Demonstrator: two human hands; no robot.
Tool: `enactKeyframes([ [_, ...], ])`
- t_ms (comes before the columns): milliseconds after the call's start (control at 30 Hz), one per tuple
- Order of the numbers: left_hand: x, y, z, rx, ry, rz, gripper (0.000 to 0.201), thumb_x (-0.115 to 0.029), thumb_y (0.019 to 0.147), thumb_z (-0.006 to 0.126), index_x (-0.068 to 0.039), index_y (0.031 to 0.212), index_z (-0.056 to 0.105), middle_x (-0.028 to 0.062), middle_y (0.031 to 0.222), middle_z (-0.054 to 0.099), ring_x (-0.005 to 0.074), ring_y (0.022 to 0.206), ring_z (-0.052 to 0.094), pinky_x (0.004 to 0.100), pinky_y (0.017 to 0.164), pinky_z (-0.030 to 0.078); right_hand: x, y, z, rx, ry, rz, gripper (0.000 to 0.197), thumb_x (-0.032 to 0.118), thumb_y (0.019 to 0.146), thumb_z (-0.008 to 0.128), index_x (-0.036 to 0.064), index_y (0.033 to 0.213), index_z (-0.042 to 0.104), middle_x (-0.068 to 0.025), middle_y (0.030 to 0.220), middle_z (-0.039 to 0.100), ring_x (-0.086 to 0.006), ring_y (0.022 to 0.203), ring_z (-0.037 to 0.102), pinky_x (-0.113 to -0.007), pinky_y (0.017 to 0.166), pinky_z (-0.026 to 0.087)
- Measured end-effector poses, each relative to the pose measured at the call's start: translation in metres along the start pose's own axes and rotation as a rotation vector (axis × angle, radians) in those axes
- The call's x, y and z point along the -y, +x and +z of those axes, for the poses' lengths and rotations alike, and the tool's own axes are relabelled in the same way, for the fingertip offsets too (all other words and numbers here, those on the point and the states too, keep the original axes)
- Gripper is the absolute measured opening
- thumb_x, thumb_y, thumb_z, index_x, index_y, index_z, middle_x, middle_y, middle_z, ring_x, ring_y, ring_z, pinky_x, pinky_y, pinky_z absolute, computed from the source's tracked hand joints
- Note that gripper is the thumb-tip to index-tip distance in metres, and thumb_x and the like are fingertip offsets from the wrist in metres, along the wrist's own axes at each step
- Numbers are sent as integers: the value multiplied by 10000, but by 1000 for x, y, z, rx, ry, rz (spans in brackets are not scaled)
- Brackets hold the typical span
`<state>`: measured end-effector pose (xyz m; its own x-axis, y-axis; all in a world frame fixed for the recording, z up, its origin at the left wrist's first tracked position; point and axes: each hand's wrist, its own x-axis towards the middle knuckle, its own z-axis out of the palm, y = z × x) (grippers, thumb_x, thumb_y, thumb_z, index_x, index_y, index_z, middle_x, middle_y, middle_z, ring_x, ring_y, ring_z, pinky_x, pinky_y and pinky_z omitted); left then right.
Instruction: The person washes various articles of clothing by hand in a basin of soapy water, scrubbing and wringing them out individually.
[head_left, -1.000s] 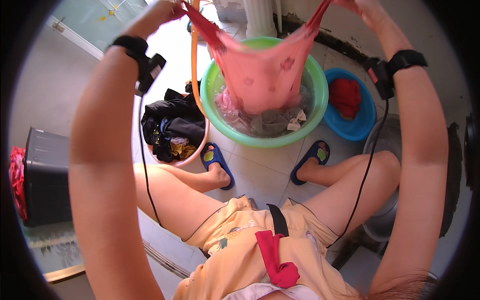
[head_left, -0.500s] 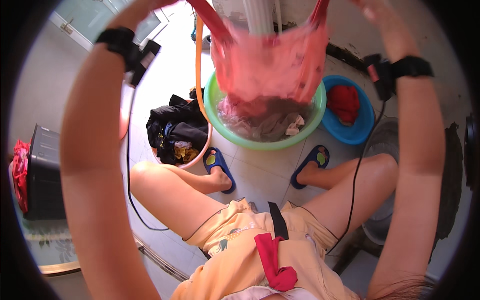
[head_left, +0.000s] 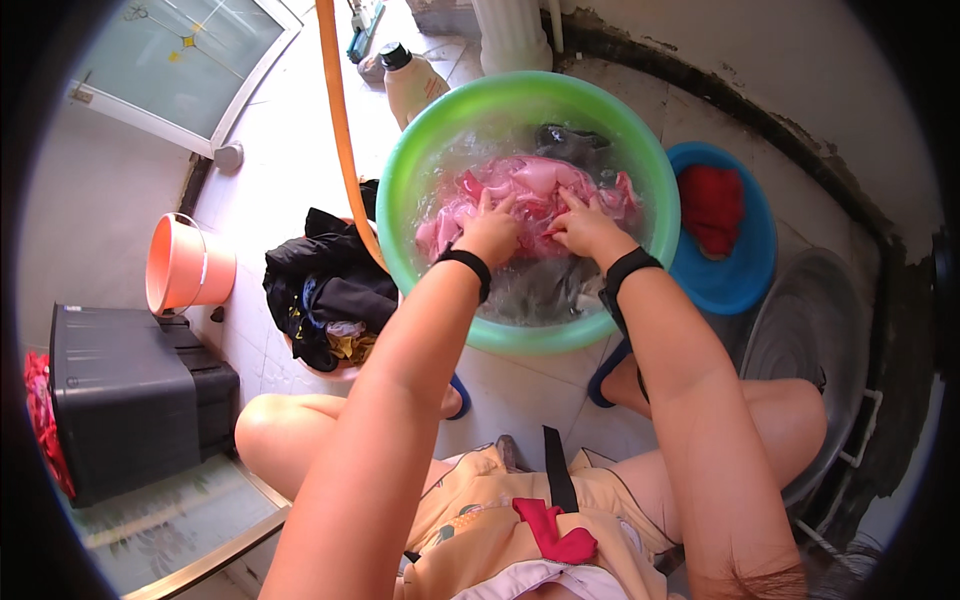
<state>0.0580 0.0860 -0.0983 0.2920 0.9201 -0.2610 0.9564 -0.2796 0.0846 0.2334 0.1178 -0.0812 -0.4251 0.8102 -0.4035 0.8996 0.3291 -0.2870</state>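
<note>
A pink garment [head_left: 541, 177] lies bunched in the water of a large green tub [head_left: 398, 180] in front of me. My left hand [head_left: 490, 232] rests on its near left part with the fingers spread. Close beside it, my right hand [head_left: 588, 230] presses down on the same cloth, fingers stretched and apart. Dark cloth [head_left: 572, 142] shows behind the garment, and grey cloth [head_left: 545, 290] lies under the water nearer to me.
Left of the tub, a basin holds dark clothes [head_left: 330, 270]; an orange hose [head_left: 338, 120] runs past it. A bottle [head_left: 412, 88] stands behind. To the right are a blue basin [head_left: 745, 285] with red cloth and a metal basin [head_left: 815, 330]. A pink bucket [head_left: 180, 270] stands far left.
Both hands have come down from high above the tub. The pink garment, held up and stretched before, is now in the water, and the fingers have let go of its edges.
</note>
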Motion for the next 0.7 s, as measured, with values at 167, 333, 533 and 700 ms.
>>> enactKeyframes([
  [167,5,7,26,229,-18,-22,267,-183,743,526,-137,993,608,74,1255,386,361,1226,226,574,868,345,10,31,34,190,-16,-8,279,226,770,542,230,1046,583,-37,1399,176,-421,1223,220,-533,925,311],
  [333,-12,17,34,212,-37,-131,292,-122,739,499,-106,1014,596,91,1080,539,284,1190,338,476,863,389,-42,84,115,320,-3,150,322,157,770,504,110,1084,561,-77,1313,358,-350,1163,376,-438,914,369],
  [533,8,23,13,648,-278,21,180,-120,655,563,-84,804,657,116,741,631,259,705,609,349,661,480,-35,67,70,491,-114,-203,290,137,728,491,49,984,597,-155,1060,558,-297,989,537,-392,818,436],
  [700,89,36,-48,-141,-562,-300,198,-182,773,522,-13,806,618,144,777,609,247,630,593,339,543,475,-40,81,-43,-174,409,-97,176,149,784,468,22,765,588,-125,709,591,-254,602,564,-348,543,460],
])
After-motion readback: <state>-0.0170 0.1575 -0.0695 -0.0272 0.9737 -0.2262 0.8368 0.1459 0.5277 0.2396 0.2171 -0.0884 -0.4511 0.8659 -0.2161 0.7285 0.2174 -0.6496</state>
